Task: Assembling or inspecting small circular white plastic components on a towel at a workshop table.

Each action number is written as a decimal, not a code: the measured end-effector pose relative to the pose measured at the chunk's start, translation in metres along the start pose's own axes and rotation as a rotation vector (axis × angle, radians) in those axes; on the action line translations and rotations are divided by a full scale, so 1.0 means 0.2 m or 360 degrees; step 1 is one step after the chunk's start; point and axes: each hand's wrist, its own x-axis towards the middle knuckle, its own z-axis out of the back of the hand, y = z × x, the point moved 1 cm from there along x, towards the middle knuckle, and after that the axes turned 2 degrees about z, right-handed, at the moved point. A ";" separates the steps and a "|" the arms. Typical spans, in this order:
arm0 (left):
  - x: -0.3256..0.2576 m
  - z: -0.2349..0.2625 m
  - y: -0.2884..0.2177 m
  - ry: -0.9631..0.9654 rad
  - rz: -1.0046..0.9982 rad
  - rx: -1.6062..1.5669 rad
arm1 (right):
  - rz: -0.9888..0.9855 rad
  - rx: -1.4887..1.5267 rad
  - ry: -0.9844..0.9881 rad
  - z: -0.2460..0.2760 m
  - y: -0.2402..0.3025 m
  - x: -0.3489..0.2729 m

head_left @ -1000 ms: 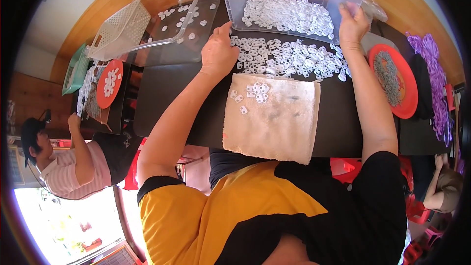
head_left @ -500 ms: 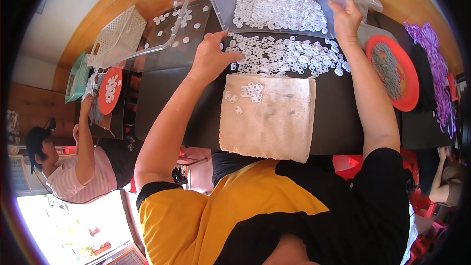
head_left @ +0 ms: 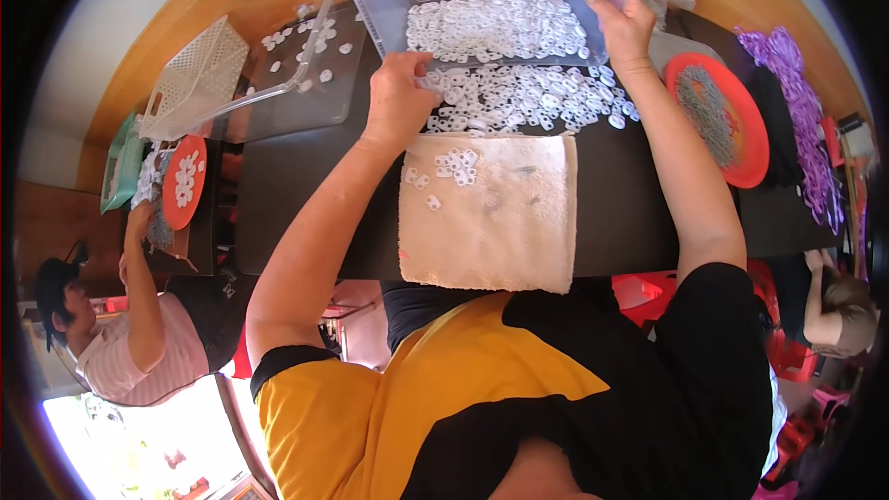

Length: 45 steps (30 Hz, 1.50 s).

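A clear plastic bin (head_left: 370,9) is tipped on its side at the table's far part, its mouth toward me and a heap of small white plastic pieces (head_left: 495,26) inside. My right hand (head_left: 625,28) grips the bin's right wall, thumb on the inner side. More loose white pieces (head_left: 519,97) lie spread on the dark table before the bin's mouth. At their left edge, by the bin's lower left corner, my left hand (head_left: 398,93) is cupped, thumb and fingers apart against the pieces. Nearer me, a beige cloth (head_left: 491,231) carries several white pieces.
Left, another clear bin (head_left: 296,83) holds scattered pieces, beside a white basket (head_left: 199,79). A person (head_left: 139,343) works there by a red plate (head_left: 185,181). A red tray (head_left: 745,134) of grey pieces and purple ribbon (head_left: 796,93) lie right; another person (head_left: 833,306) sits beyond.
My left hand's thumb and fingers have drawn closer together at the edge of the pieces. My right hand keeps its grip on the bin. The whole view has shifted slightly.
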 end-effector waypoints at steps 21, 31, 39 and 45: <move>-0.11 0.09 -0.10 -0.0285 0.0626 -0.0309 | 0.0199 -0.1858 0.1388 0.29 0.35 -0.17; -0.10 0.10 -0.12 -0.0398 0.0836 -0.0449 | -0.0024 -0.1576 0.1322 0.30 0.43 -0.26; -0.06 0.11 -0.04 -0.0236 0.0979 -0.0751 | -0.0032 -0.1831 0.1348 0.41 0.41 -0.14; -0.09 0.08 -0.02 -0.0299 0.0884 -0.0723 | 0.0146 -0.1809 0.1479 0.33 0.46 -0.26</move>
